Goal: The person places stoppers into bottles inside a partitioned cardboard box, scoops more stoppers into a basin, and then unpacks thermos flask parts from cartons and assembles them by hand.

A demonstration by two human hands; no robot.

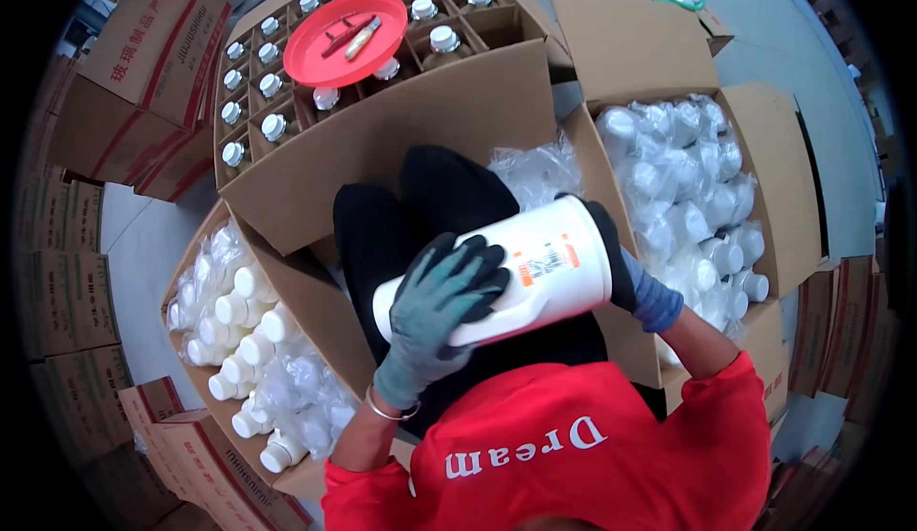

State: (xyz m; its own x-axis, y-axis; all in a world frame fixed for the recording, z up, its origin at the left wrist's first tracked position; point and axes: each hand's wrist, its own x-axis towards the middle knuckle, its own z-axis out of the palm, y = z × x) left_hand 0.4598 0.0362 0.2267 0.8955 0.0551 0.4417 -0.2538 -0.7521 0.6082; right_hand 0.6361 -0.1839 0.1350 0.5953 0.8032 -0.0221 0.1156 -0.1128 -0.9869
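A large white jug (568, 287) lies on its side above my lap, with orange and black print on the side facing up. My left hand (435, 292), in a grey-green and black glove, lies over its left part with the fingers curved across the surface. At the right end, my right hand (623, 268), also gloved, grips the jug round its rim; some of its fingers are hidden behind it. The jug's far left end is partly covered by my left hand.
Ahead, a divided carton (401, 106) holds capped bottles and a red plate (330, 65) with small tools. An open carton (778, 182) of wrapped white bottles stands right; another (310, 326) stands left. Clear plastic (537, 176) lies beyond my knees. Stacked cartons (81, 302) stand far left.
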